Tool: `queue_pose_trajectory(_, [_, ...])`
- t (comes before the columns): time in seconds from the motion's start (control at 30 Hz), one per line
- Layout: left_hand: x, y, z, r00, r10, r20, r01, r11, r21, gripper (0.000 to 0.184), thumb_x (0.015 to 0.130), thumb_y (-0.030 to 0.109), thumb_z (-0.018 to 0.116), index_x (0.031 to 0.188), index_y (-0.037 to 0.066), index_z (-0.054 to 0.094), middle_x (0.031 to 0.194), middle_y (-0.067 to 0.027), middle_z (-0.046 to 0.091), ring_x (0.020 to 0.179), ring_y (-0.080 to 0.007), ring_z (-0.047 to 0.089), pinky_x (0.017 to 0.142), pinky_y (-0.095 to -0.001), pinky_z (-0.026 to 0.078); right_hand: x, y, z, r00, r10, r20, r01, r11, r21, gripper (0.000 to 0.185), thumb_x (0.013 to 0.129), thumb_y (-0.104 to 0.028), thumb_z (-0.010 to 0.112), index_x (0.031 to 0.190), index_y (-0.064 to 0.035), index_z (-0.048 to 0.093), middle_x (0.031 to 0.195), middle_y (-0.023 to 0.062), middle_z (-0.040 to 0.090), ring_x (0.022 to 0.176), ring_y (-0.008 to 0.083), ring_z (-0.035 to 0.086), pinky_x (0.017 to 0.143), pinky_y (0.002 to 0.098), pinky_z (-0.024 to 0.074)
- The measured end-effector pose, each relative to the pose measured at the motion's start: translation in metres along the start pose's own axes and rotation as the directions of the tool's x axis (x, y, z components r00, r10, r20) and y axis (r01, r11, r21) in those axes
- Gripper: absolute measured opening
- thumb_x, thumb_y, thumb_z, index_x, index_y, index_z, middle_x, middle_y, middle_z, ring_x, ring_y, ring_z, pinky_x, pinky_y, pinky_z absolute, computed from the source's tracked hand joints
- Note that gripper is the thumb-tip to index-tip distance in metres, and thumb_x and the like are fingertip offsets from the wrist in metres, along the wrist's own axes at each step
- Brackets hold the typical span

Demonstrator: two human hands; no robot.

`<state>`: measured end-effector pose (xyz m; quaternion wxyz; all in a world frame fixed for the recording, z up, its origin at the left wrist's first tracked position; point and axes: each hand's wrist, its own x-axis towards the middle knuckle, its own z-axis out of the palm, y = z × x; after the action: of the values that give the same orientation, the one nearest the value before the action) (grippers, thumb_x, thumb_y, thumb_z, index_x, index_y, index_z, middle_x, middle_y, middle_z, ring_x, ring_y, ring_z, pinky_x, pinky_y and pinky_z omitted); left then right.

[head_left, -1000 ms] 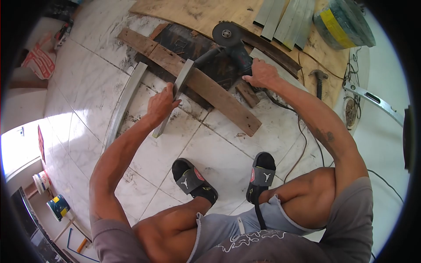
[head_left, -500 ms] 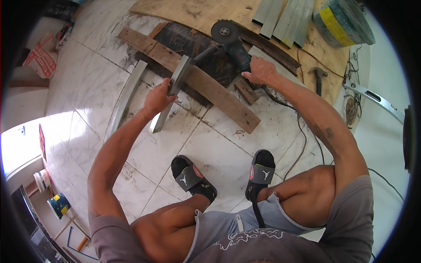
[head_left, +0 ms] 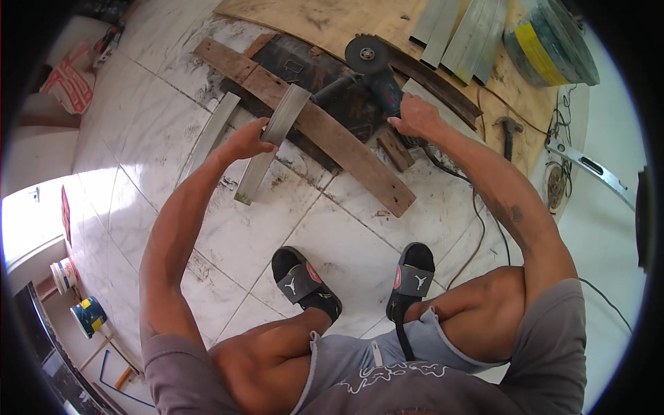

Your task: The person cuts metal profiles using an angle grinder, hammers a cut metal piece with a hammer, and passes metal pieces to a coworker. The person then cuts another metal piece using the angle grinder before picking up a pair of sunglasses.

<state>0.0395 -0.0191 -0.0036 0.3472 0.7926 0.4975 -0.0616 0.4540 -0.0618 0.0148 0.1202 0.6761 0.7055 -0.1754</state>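
My left hand [head_left: 249, 140] is closed around a short grey metal channel [head_left: 286, 115], thumb on its near edge. The channel slants across a worn wooden plank [head_left: 332, 146], its lower end over the tiles. My right hand [head_left: 418, 116] grips the body of an angle grinder [head_left: 382, 88]. Its dark disc [head_left: 367, 54] points away from me, apart from the channel, and its side handle [head_left: 337, 90] reaches toward the channel. Left of my left hand, a second metal channel [head_left: 213, 131] lies partly behind my forearm. Beneath the plank is a dark, dirty panel [head_left: 297, 66].
Several metal channels [head_left: 477, 38] and a green bucket [head_left: 550, 45] rest on a plywood sheet [head_left: 304, 21]. To the right are a hammer [head_left: 509, 135], a spirit level [head_left: 591, 166] and loose cables [head_left: 477, 207]. A small wood block [head_left: 395, 151] sits beside the plank.
My left hand has turned the metal channel, so its broad face shows more. The grinder stays in my right hand. The whole view has shifted slightly.
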Motion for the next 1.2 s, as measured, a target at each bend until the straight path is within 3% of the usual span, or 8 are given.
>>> queue_pose_trajectory(0.13, [0.003,-0.005,0.000,0.998,0.060,0.002,-0.060,0.998,0.016,0.082,0.075,0.035,0.086,0.137,-0.006,0.051,0.113,-0.0265,0.066,0.103,-0.0371,0.065,0.090,-0.0426,0.050,0.002,-0.002,-0.002,0.999,0.024,0.040,-0.024,1.000,-0.008,0.071,0.089,-0.047,0.071,0.123,0.0124,0.052,0.116,0.0299,0.065,0.110,0.0418,0.067,0.091,0.0461,0.0555])
queue_pose_trajectory(0.33, [0.005,-0.010,-0.001,0.996,0.092,0.010,-0.092,0.996,-0.004,0.077,0.076,0.034,0.086,0.133,-0.006,0.053,0.112,-0.0254,0.066,0.102,-0.0371,0.064,0.090,-0.0425,0.050,0.007,-0.003,0.001,0.997,0.051,0.056,-0.051,0.999,-0.016,0.074,0.089,-0.048,0.071,0.125,0.0129,0.051,0.118,0.0293,0.064,0.111,0.0410,0.067,0.092,0.0457,0.0554])
queue_pose_trajectory(0.43, [0.007,-0.008,-0.005,0.995,0.026,0.095,-0.026,1.000,-0.006,0.084,0.076,0.036,0.085,0.138,-0.007,0.049,0.125,-0.0311,0.062,0.120,-0.0426,0.059,0.101,-0.0438,0.046,0.006,-0.005,-0.001,0.997,0.052,0.059,-0.051,0.999,-0.016,0.075,0.089,-0.050,0.071,0.125,0.0127,0.050,0.119,0.0290,0.064,0.112,0.0404,0.067,0.092,0.0454,0.0553])
queue_pose_trajectory(0.87, [0.006,-0.007,-0.006,0.995,0.056,0.081,-0.053,0.998,-0.030,0.082,0.076,0.036,0.084,0.136,-0.007,0.050,0.121,-0.0298,0.065,0.114,-0.0422,0.063,0.098,-0.0444,0.049,0.001,-0.011,-0.001,0.990,0.126,0.056,-0.128,0.991,0.038,0.081,0.085,-0.053,0.074,0.123,0.0131,0.049,0.112,0.0256,0.069,0.108,0.0351,0.070,0.089,0.0412,0.0567])
queue_pose_trajectory(0.93, [0.005,-0.005,-0.006,0.996,0.052,0.074,-0.050,0.998,-0.031,0.084,0.075,0.038,0.085,0.137,-0.007,0.049,0.120,-0.0301,0.065,0.113,-0.0422,0.063,0.098,-0.0445,0.049,0.005,-0.009,0.006,0.990,0.137,0.033,-0.139,0.988,0.073,0.080,0.084,-0.052,0.076,0.123,0.0124,0.049,0.112,0.0277,0.069,0.105,0.0382,0.070,0.089,0.0439,0.0563])
queue_pose_trajectory(1.03, [-0.002,0.003,0.002,1.000,0.002,-0.014,-0.002,0.999,0.039,0.089,0.074,0.040,0.085,0.139,-0.007,0.045,0.117,-0.0312,0.066,0.110,-0.0440,0.065,0.097,-0.0460,0.050,0.010,-0.009,0.009,0.986,0.166,0.020,-0.167,0.982,0.090,0.078,0.080,-0.047,0.077,0.122,0.0126,0.049,0.111,0.0273,0.069,0.105,0.0373,0.070,0.089,0.0426,0.0564])
queue_pose_trajectory(1.2, [-0.005,0.010,0.014,0.994,-0.107,-0.014,0.108,0.986,0.130,0.088,0.073,0.039,0.084,0.136,-0.007,0.042,0.110,-0.0326,0.068,0.105,-0.0468,0.066,0.093,-0.0496,0.052,0.011,-0.012,0.002,0.979,0.204,-0.026,-0.199,0.973,0.118,0.078,0.076,-0.044,0.077,0.123,0.0118,0.050,0.112,0.0281,0.068,0.105,0.0361,0.070,0.090,0.0426,0.0563])
